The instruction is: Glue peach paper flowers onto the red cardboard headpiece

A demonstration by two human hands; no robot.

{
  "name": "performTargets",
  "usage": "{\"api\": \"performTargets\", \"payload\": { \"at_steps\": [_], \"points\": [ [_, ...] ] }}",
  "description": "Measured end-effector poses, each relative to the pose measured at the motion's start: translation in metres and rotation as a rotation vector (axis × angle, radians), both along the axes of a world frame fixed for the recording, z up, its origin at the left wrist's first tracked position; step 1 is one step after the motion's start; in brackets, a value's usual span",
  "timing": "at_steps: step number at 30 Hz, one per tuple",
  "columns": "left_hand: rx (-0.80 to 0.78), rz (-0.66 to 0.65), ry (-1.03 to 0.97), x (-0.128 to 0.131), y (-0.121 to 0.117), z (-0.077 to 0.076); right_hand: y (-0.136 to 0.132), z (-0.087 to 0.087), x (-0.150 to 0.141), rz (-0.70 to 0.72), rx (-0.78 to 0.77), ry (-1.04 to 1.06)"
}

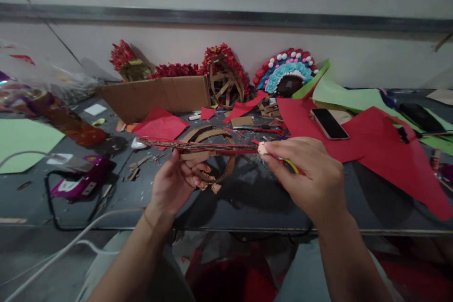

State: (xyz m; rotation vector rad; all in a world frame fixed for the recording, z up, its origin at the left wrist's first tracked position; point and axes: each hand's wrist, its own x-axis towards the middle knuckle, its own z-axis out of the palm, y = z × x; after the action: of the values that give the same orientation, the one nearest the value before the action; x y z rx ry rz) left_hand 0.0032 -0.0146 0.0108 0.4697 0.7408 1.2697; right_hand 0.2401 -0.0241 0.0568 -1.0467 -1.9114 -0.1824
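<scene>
My left hand (177, 181) grips a cardboard frame (226, 167) from below, thumb up and fingers curled. The frame has curved brown strips and a long flat piece with red edges (198, 145), seen nearly edge-on, its corrugated layers showing. Small crumpled pale-orange pieces (215, 188) hang by my left fingertips; whether they are stuck to the frame I cannot tell. My right hand (311, 170) pinches a small crumpled pale-orange piece (262, 148) between thumb and forefinger, at the right end of the red-edged piece. Its other fingers are curled and partly hidden.
Red sheets (382, 151) and a phone (329, 123) lie to the right. Behind stand a cardboard panel (163, 99), red decorated pieces (226, 59) and a blue-and-red headdress-like arch (288, 71). A cutter (262, 128) and scraps lie mid-table. A purple device (83, 179) with cables sits left.
</scene>
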Motion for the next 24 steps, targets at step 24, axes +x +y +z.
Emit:
{"api": "performTargets", "payload": {
  "at_steps": [24],
  "points": [
    [0.084, -0.090, 0.009, -0.0042, -0.0002, -0.0050, -0.0002, -0.0004, -0.0007, 0.027, -0.012, 0.021]
  ]
}}
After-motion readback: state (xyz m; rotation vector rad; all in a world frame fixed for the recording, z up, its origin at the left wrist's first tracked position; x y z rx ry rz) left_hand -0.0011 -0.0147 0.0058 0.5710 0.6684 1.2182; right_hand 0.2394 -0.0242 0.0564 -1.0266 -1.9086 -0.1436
